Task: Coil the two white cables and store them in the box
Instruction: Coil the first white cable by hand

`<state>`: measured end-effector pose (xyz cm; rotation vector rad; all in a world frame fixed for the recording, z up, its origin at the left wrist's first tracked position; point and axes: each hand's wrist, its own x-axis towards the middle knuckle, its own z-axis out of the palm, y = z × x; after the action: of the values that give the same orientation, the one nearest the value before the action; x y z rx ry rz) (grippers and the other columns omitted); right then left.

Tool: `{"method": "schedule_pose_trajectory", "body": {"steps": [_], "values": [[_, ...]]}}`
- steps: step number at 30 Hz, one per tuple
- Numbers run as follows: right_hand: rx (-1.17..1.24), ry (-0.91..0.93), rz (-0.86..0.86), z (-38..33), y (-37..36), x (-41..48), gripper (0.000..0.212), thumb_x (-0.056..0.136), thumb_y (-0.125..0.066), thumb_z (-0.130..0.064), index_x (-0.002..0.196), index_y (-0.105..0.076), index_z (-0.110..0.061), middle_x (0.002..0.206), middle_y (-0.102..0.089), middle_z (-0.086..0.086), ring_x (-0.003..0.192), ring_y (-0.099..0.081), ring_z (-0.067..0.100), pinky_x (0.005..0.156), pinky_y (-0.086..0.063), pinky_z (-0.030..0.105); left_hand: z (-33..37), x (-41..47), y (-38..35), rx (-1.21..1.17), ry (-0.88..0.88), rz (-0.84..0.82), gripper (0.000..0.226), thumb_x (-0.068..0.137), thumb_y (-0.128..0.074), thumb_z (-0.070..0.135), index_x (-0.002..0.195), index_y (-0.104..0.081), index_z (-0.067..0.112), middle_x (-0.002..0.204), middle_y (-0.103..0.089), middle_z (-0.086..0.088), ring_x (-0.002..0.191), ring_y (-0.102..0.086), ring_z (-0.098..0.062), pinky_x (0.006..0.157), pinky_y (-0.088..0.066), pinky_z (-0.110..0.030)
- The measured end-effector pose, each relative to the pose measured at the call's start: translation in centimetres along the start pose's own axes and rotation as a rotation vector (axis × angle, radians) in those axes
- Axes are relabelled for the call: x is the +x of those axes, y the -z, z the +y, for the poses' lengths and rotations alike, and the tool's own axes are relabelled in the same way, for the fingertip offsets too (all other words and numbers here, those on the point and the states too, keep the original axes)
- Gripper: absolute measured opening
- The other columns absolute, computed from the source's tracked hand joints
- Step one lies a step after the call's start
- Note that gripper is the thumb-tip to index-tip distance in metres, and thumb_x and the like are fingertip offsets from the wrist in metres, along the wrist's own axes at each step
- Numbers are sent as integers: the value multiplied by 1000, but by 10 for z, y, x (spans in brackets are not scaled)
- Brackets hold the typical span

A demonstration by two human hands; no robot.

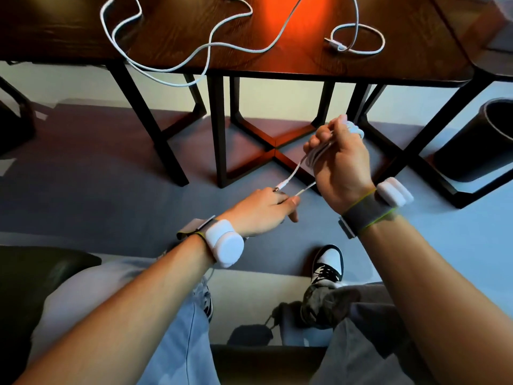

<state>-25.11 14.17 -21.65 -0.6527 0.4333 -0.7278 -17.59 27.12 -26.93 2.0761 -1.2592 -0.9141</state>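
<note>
Sprawling across the wooden bench (416, 59), one white cable (384, 41) lies loose, a loop drooping over the front edge. Below, in front of the bench, the right grip (337, 159) clamps the coiled second cable (356, 129), while the left grip (263, 209) pinches its free strand beside the plug (283, 186).

One wide-angle camera sits on my head, looking forward and down. My left hand (261, 212) and right hand (338, 168) are close beneath it, just right of the middle of the view, and the white cable (313, 158) in my fingers shows large. Beyond my fingers, along the top edge, the view reaches only the near part of the table (305, 54). Back from my fingers, toward me, it takes in both forearms (138, 307) and a shoe (327, 263) on the floor. Off to the right of my fingers, a dark bin (488, 140) meets the frame's edge.
</note>
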Motion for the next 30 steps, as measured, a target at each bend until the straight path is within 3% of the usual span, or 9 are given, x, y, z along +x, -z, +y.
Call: {"method": "schedule_pose_trajectory", "body": {"steps": [4, 7, 10, 12, 15, 19, 22, 26, 30], "values": [[-222, 119, -8, 10, 2, 2, 32, 107, -32, -17, 77, -41, -13, 64, -44, -1, 59, -44, 13, 64, -40, 26, -3, 0, 3, 4, 71, -115, 48, 103, -40, 49, 69, -68, 30, 47, -54, 14, 41, -49, 3, 56, -36, -24], [-388, 173, -31, 16, 8, 0, 29, 107, -34, -18, 80, -42, -14, 66, -47, -3, 62, -46, 11, 65, -43, 23, -4, -2, 5, 91, 96, -174, 53, 102, -37, 53, 70, -69, 27, 46, -57, 17, 41, -51, 5, 55, -37, -25], [-768, 308, -41, 21, 14, -2, 29, 105, -39, -21, 77, -46, -15, 68, -49, 0, 65, -47, 13, 69, -46, 25, -6, -4, 15, 224, 124, -188, 56, 95, -38, 64, 73, -68, 22, 56, -63, 7, 38, -54, -2, 52, -44, -23], [-1023, 325, -119, 22, 18, -2, 25, 104, -42, -24, 81, -48, -16, 72, -52, 5, 69, -51, 18, 72, -46, 35, -7, -4, 27, 327, 96, -140, 58, 92, -41, 67, 73, -68, 19, 64, -69, 2, 53, -64, -10, 63, -53, -31], [-1228, 189, -224, 25, 22, -4, 35, 104, -44, -29, 82, -55, -4, 71, -61, 3, 66, -58, 11, 69, -47, 30, -9, -3, 49, 359, 56, 59, 59, 89, -48, 70, 72, -65, 16, 67, -67, 0, 69, -63, -18, 66, -51, -34], [-1153, -23, -311, 29, 17, -8, 51, 106, -40, -28, 85, -58, 15, 66, -66, 10, 57, -64, 13, 60, -50, 24, -12, -8, 66, 212, -32, 294, 43, 82, -67, 62, 66, -58, 23, 60, -59, 8, 59, -53, -6, 53, -37, -27], [-1107, -127, -362, 28, 10, -13, 49, 105, -39, -31, 75, -56, 2, 62, -65, 9, 47, -55, 19, 50, -47, 27, -10, -12, 71, 110, -148, 347, 28, 81, -76, 49, 73, -63, 26, 65, -63, 12, 63, -54, -3, 58, -40, -20], [-954, -364, -372, 26, 7, -17, 52, 98, -39, -57, 75, -43, -11, 50, -39, 4, 46, -28, 18, 44, -22, 24, -5, -13, 72, -39, -282, 469, 25, 77, -84, 37, 78, -64, 22, 67, -61, 14, 64, -53, 2, 62, -39, -8], [-673, -628, -506, 19, 6, -18, 64, 90, -33, -73, 64, -40, -15, 48, -25, -2, 39, -15, 12, 39, -14, 19, 4, -12, 66, -227, -378, 509, 20, 79, -83, 31, 84, -66, 22, 75, -65, 15, 73, -60, 3, 71, -46, -13]]}}
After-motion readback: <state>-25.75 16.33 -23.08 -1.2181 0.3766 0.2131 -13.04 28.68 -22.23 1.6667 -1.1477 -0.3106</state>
